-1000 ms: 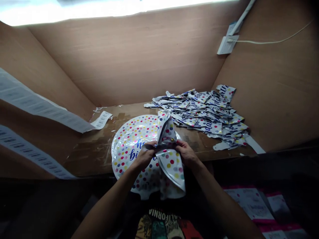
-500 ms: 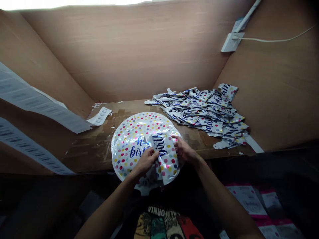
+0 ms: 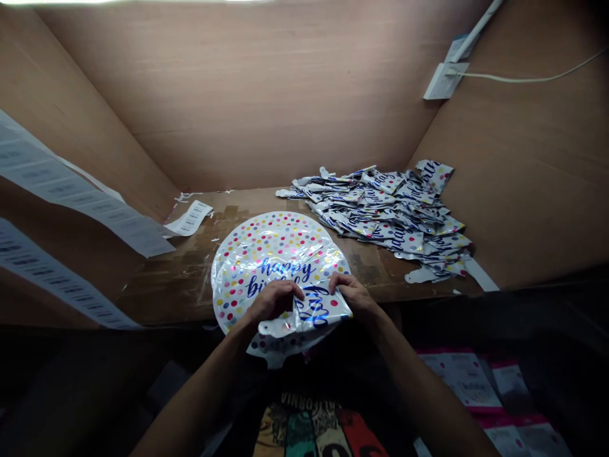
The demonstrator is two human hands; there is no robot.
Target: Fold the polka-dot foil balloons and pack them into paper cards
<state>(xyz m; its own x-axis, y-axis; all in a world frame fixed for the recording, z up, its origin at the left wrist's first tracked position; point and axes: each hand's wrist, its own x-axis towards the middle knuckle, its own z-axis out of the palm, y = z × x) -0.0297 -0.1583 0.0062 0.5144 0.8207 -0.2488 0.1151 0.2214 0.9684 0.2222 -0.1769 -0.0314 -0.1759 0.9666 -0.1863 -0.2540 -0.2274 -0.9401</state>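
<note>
Between my two hands is a folded foil balloon (image 3: 318, 311), white with coloured dots and blue lettering, its pale tab sticking out to the left. My left hand (image 3: 273, 301) grips its left side, the thumb on top. On the right edge, my right hand (image 3: 354, 295) pinches it with thumb and fingers. Underneath lie flat round foil balloons (image 3: 280, 238) reading "happy birthday", which overhang the table's front edge. My hands and the folded balloon cover part of their lettering.
A heap of folded balloons (image 3: 385, 209) lies at the back right. Barcode label strips (image 3: 80, 190) hang along the left, with one curled end (image 3: 190, 219) on the cardboard table (image 3: 181, 279). A power socket (image 3: 445, 79) is on the wall. Pink-edged packets (image 3: 461, 381) sit low at right.
The held balloon has been folded smaller and turned, so its tab now points left. Both hands have shifted slightly, and more lettering shows on the balloon beneath.
</note>
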